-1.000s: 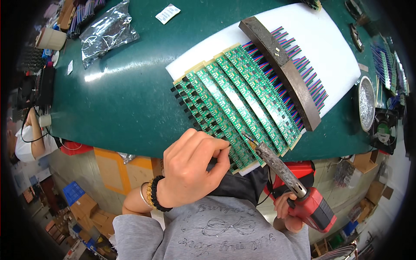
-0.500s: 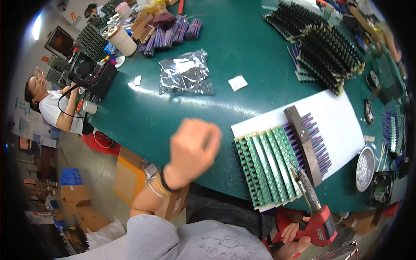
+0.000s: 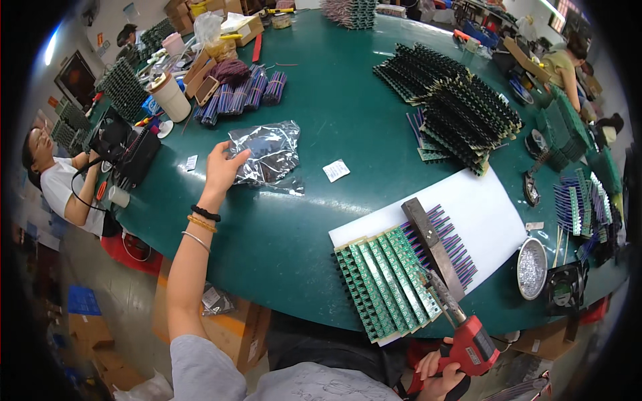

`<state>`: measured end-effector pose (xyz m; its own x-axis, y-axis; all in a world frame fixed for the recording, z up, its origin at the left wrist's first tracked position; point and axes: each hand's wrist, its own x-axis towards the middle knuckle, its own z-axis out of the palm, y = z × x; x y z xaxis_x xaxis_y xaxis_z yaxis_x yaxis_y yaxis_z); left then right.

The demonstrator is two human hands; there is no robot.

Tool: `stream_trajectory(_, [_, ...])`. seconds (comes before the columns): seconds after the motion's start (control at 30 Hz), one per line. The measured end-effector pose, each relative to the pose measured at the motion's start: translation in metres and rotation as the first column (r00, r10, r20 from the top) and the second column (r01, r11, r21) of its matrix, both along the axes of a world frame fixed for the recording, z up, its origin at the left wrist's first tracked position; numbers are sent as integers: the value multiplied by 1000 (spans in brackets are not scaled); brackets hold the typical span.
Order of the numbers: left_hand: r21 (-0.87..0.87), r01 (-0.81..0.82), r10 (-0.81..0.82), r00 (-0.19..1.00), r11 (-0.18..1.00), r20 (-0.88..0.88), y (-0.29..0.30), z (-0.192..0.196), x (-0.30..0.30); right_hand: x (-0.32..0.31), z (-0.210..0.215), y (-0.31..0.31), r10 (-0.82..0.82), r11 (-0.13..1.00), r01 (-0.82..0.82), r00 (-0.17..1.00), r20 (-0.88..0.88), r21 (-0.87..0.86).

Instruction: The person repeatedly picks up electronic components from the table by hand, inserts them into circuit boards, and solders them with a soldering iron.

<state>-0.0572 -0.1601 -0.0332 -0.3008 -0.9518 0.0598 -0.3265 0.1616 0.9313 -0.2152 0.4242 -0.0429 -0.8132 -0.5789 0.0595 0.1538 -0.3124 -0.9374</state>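
Note:
My left hand (image 3: 226,165) reaches to the left edge of a shiny silvery plastic bag (image 3: 271,150). Its thumb lies over the bag's edge, apart from the forefinger; no firm grip shows. My right hand (image 3: 438,374), low at the right, is wrapped round the handle of a red soldering gun (image 3: 473,347). The gun's metal tip points up toward a row of green circuit board strips (image 3: 384,281) on a white sheet (image 3: 498,214). Purple and blue wires (image 3: 458,250) stick out from the strips beneath a dark bar (image 3: 433,247).
Stacked boards with black parts (image 3: 455,100) fill the far right. A small white label (image 3: 336,170) lies beside the bag. Wire bundles (image 3: 244,93) and a white canister (image 3: 168,97) stand far left. A silvery bowl (image 3: 531,267) sits right. A co-worker (image 3: 63,180) is at the left.
My left hand has moved forward and left from above the table's near side to the plastic bag. My right hand still holds the soldering gun. The whole view has shifted.

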Motion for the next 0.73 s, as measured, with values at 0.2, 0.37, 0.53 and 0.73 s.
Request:
stream_trajectory(0.2, [-142, 17, -33, 993, 990, -110, 35, 9, -9, -7, -7, -2, 42, 998, -41, 999, 20, -38])
stream_trajectory(0.37, [-124, 7, -17, 997, 992, -81, 44, 17, -8, -5, -6, -5, 47, 999, -46, 998, 41, -27])
stream_trajectory(0.53, [-104, -4, -10, 990, 995, -142, 42, 14, -2, -3, -4, -6, 25, 1000, -23, 997, 71, -20])
stream_trajectory(0.73, [-50, -14, 7, 990, 999, -139, 18, -2, -54, -4, -11, -13, 57, 997, -59, 996, 66, 41])
